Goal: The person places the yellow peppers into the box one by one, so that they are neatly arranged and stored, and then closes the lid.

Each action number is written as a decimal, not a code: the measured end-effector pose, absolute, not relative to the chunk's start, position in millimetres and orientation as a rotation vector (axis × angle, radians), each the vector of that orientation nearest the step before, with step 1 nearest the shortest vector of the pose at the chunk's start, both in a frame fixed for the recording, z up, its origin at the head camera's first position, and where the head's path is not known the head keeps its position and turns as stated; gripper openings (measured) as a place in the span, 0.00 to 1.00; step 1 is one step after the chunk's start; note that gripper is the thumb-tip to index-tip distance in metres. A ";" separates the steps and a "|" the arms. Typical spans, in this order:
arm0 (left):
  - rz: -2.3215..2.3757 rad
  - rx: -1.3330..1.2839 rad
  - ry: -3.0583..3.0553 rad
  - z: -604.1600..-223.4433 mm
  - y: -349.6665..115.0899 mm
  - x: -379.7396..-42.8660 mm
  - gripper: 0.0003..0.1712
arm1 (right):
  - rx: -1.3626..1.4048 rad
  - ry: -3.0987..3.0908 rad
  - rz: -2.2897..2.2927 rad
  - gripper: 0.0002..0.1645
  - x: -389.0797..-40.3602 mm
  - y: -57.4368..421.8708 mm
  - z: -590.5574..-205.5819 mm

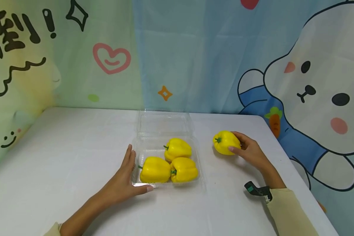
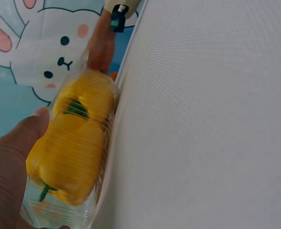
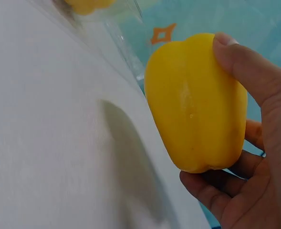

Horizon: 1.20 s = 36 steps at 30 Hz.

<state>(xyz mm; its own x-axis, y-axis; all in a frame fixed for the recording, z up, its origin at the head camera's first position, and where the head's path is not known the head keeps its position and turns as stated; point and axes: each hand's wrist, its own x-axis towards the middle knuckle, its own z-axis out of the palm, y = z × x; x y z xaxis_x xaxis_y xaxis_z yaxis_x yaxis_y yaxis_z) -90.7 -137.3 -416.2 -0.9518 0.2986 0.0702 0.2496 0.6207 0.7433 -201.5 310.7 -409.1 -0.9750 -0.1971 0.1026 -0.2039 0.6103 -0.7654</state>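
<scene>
- Head view: three yellow peppers point(image 1: 155, 170) sit inside the clear container point(image 1: 149, 152) on the worktop point(image 1: 76, 157), whose lid point(image 1: 165, 124) lies folded back on its far side. A fourth pepper point(image 1: 225, 143) is to the right of the container, its grip the curled fingers and thumb of the right hand point(image 1: 250, 151). The left hand point(image 1: 122, 183) has its fingers and thumb spread along the container's left side and near edge.
- Left wrist view: the left thumb extends beside the container's wall, peppers showing through the plastic; the right forearm is beyond it.
- Right wrist view: the right thumb and fingers pinch the fourth pepper, apart from the container. The step in hand appears to be filling the container; the next move would call for carrying this pepper across to its far-left part, where the floor shows, while the left hand steadies it.
</scene>
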 end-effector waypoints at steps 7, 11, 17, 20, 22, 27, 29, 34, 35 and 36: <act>1.248 0.477 2.784 -416.6 -136.1 -92.3 0.76 | 0.335 -2.807 1.337 0.42 -198.6 295.8 -399.1; 1.245 0.482 2.787 -415.4 -136.3 -93.1 0.76 | 0.351 -2.785 1.342 0.42 -196.5 288.6 -392.7; 1.261 0.478 2.781 -416.9 -136.4 -91.5 0.76 | 0.397 -2.759 1.357 0.41 -189.5 276.6 -380.6; 1.261 0.481 2.785 -416.6 -136.5 -91.3 0.76 | 0.444 -2.732 1.364 0.39 -185.4 269.1 -374.6; 1.261 0.485 2.790 -416.8 -136.8 -91.7 0.76 | 0.470 -2.720 1.375 0.39 -183.9 263.7 -371.8; 1.259 0.485 2.787 -417.7 -137.0 -92.5 0.76 | 0.510 -2.704 1.395 0.39 -183.2 250.9 -368.1; 1.263 0.483 2.782 -417.9 -136.9 -92.5 0.76 | 0.531 -2.695 1.396 0.39 -183.9 247.2 -367.6; 1.263 0.497 2.786 -418.7 -136.9 -93.1 0.75 | 0.582 -2.681 1.403 0.38 -186.2 239.8 -368.4; 1.261 0.498 2.787 -418.9 -137.0 -93.1 0.75 | 0.589 -2.680 1.406 0.38 -186.5 238.2 -368.6; 1.262 0.498 2.788 -418.9 -137.1 -93.0 0.75 | 0.596 -2.678 1.411 0.38 -186.8 236.6 -368.8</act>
<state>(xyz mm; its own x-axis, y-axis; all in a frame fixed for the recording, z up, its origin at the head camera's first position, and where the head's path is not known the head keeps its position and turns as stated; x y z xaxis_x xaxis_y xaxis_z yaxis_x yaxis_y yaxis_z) -93.0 -137.1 -418.9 -0.9475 0.3056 0.0941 0.2724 0.6173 0.7381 -186.8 236.6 -368.8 -0.9238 -0.3093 0.2258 -0.3612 0.5075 -0.7823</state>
